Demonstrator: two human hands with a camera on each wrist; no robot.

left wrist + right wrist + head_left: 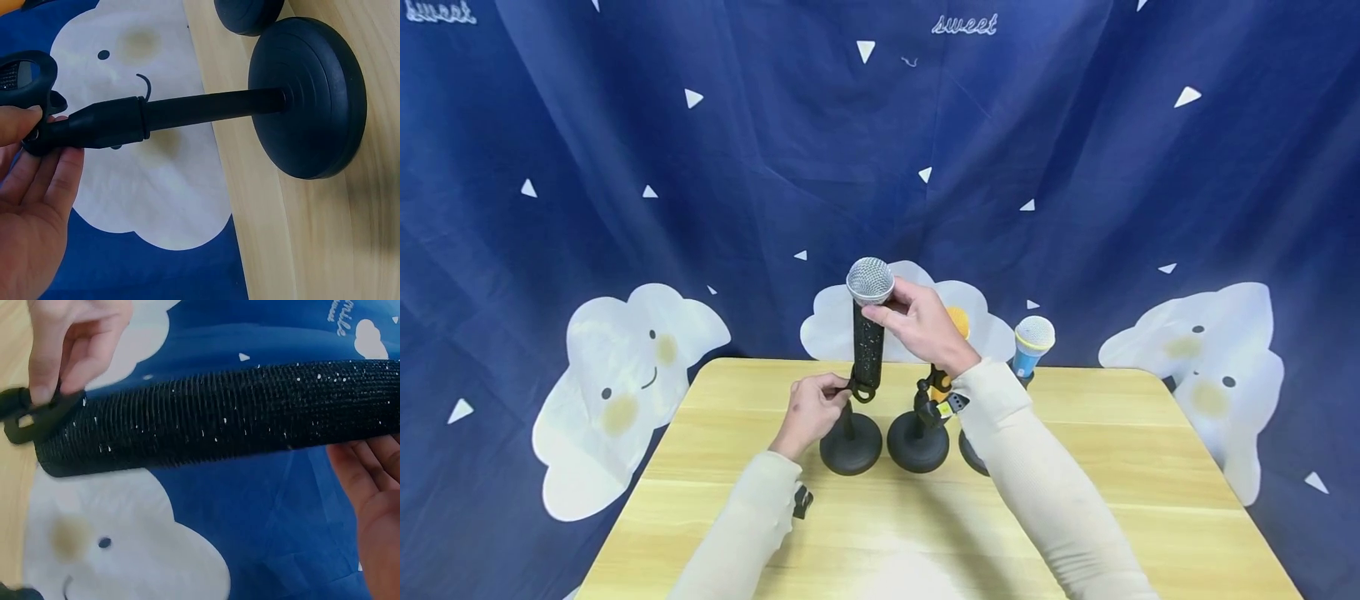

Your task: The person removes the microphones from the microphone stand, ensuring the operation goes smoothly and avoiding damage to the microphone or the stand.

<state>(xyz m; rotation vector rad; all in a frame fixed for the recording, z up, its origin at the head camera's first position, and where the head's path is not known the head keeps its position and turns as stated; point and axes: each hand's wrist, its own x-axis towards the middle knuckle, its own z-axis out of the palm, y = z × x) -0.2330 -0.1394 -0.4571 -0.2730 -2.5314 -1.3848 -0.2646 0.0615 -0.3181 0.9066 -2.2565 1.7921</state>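
My right hand [928,325] holds a black, sparkly microphone [868,346] just below its silver mesh head. The microphone stands nearly upright, head up, its lower end at the clip [863,393] of a black desk stand. Thumb and fingers of my left hand [811,408] pinch that clip where it joins the pole [206,111]. The stand's round base [851,446] rests on the table. In the right wrist view, the ribbed handle [219,419] runs across the picture, and the clip overlaps its lower end.
Right of this stand is a second black stand [918,442] with an orange microphone [958,321], partly hidden by my right hand. A blue microphone with a white head [1034,335] stands farther right. Behind the wooden table [730,433] hangs a blue curtain [775,167] with clouds.
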